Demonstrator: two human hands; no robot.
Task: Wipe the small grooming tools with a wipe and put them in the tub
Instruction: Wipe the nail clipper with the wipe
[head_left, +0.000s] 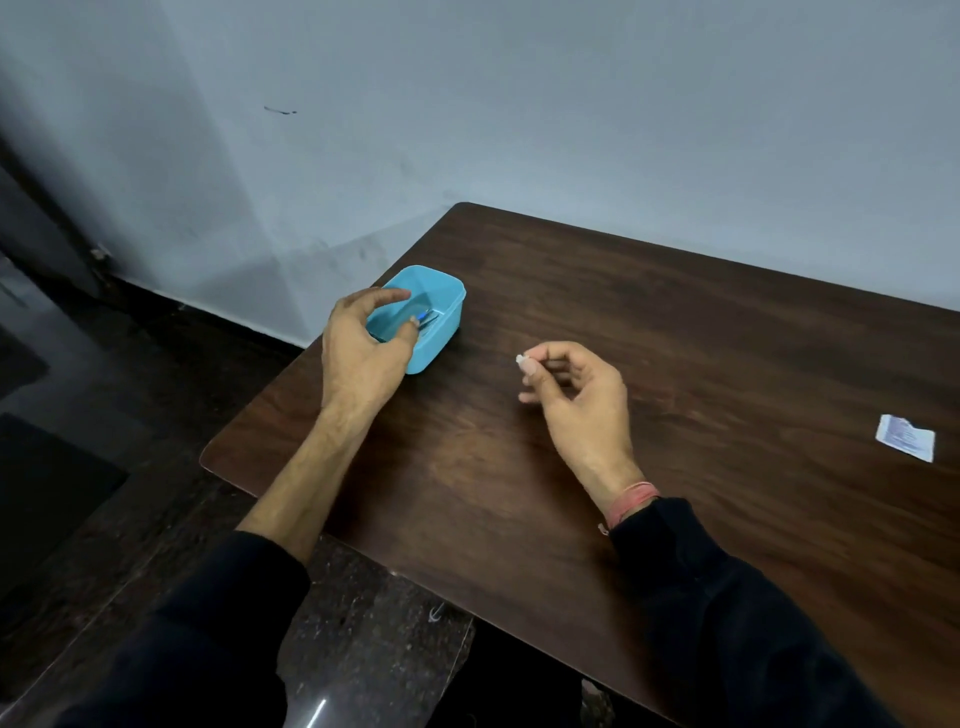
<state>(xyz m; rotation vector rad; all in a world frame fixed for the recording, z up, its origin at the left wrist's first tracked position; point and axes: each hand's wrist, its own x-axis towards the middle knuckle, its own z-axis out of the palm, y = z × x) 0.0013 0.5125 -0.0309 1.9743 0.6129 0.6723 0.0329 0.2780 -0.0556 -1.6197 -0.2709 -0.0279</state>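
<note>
A light blue plastic tub (447, 312) stands near the table's left edge. Small metal grooming tools (429, 318) lie inside it, partly hidden by my left hand (363, 348). That hand hovers over the tub's near side with its fingers loosely curved and spread; I see nothing held in it. My right hand (576, 400) is raised above the middle of the table and pinches a small crumpled white wipe (519, 359) between thumb and forefinger.
The dark wooden table (675, 364) stands against a pale wall, with its left edge and near corner over a dark stone floor. A torn white wipe sachet (905, 438) lies at the far right of the table.
</note>
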